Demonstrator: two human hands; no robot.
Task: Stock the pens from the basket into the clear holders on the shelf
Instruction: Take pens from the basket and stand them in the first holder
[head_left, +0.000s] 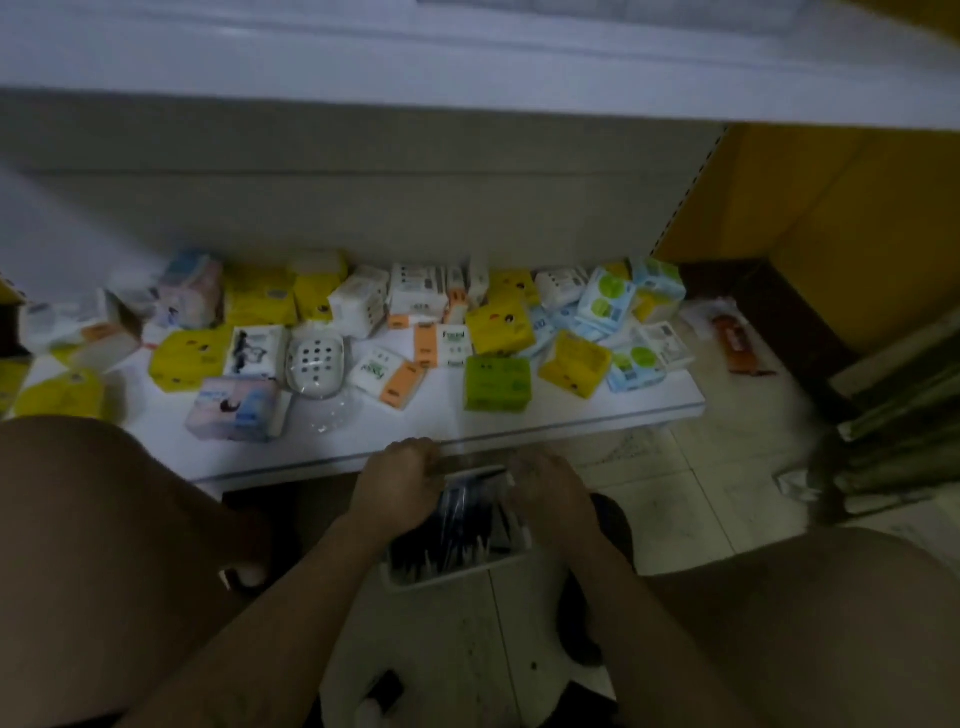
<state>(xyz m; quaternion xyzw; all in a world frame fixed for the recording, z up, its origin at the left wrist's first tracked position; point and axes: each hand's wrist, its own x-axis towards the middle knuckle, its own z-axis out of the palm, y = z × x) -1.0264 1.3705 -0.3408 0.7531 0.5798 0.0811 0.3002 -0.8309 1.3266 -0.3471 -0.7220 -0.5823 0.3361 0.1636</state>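
Two bare hands are meeting over the far end of a white basket (511, 558), which is sitting on the floor tiles between the person's knees, just below the front edge of the lowest shelf (571, 423). Dark pens (457, 525) are lying lengthwise inside the basket, filling most of it. The left hand (397, 483) is curling its fingers around one end of a pale-edged object (478, 472) at the basket's far rim, and the right hand (550, 491) is curling around the other end. Blur is making it impossible to tell whether that object is a holder, a packet or part of the basket.

Many tissue packs are lying scattered across the shelf. A green pack (497, 384) is sitting near the front edge, right of centre, and a white perforated dish (315, 364) is resting left of centre. An orange packet (737, 345) is lying on the floor beyond the shelf's right end.
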